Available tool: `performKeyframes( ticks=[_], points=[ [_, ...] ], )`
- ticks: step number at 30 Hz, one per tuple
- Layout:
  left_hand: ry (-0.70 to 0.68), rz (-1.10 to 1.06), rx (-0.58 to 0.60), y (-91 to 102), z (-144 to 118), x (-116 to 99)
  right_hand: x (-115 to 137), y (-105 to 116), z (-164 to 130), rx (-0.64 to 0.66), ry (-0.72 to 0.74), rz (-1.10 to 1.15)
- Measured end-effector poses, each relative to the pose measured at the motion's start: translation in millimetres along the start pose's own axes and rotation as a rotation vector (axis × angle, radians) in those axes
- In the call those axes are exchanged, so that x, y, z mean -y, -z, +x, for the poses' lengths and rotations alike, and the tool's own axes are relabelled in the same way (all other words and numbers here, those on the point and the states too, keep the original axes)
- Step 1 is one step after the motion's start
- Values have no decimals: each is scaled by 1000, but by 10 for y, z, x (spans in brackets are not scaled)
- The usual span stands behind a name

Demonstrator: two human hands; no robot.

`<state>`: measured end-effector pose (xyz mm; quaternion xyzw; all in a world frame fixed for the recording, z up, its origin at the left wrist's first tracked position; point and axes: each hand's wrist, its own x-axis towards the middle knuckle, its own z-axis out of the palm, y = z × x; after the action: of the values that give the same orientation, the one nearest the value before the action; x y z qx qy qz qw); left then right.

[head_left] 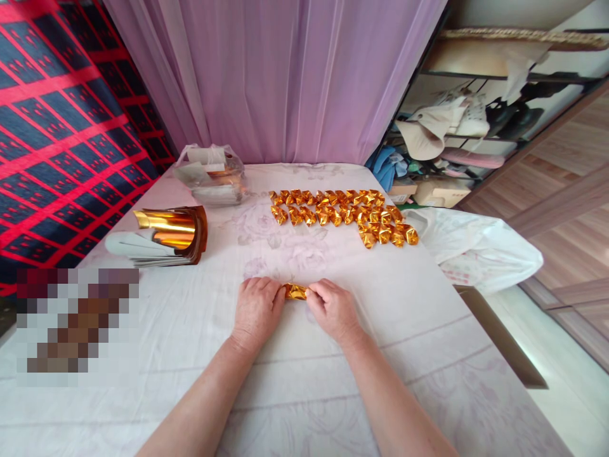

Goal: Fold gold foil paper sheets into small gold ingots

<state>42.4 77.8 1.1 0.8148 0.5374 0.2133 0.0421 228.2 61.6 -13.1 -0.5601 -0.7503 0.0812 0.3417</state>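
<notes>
A small folded piece of gold foil paper (295, 291) lies across the middle of the table, held at both ends. My left hand (259, 311) is closed, its thumb and fingers pinching the left end. Closed on the right end is my right hand (334, 310), with the thumb and forefinger at the tip. The fingertips partly hide both ends of the foil. Beyond the hands, toward the right, several folded gold foil pieces (349, 214) sit in rows. To the left stands a curled stack of gold foil sheets (176, 230) with pale backs.
A clear plastic bag (214, 174) holding more papers stands at the back left. A white plastic bag (480, 247) hangs by the table's right edge. Purple curtain (280, 76) closes off the back. Shelves with shoes and a hat (425, 130) are at right. A blurred patch covers the left.
</notes>
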Motion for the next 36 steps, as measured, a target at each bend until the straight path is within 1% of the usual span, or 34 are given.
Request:
performKeyframes(
  ticks=[8, 12, 14, 18, 23, 27, 33, 36],
  points=[
    [1, 5, 0, 2, -2, -2, 27, -11, -5, -41, 16, 5],
    [-55, -15, 3, 16, -5, -7, 5, -35, -8, -73, -30, -75],
    [-74, -27, 9, 27, -6, -9, 3, -33, -8, -67, -37, -110],
    [-51, -44, 16, 37, -4, -10, 21, -13, -9, -22, -21, -126],
    [-59, -13, 23, 32, -1, -19, 39, -11, -7, -42, -18, -121],
    [-49, -15, 23, 32, 0, -24, 35, -18, -8, -27, -21, -130],
    [16, -34, 4, 22, 3, -10, 21, -4, -4, 1, -54, -66],
    [18, -32, 7, 19, 3, -9, 19, 9, 2, 10, -58, 5]
  ],
)
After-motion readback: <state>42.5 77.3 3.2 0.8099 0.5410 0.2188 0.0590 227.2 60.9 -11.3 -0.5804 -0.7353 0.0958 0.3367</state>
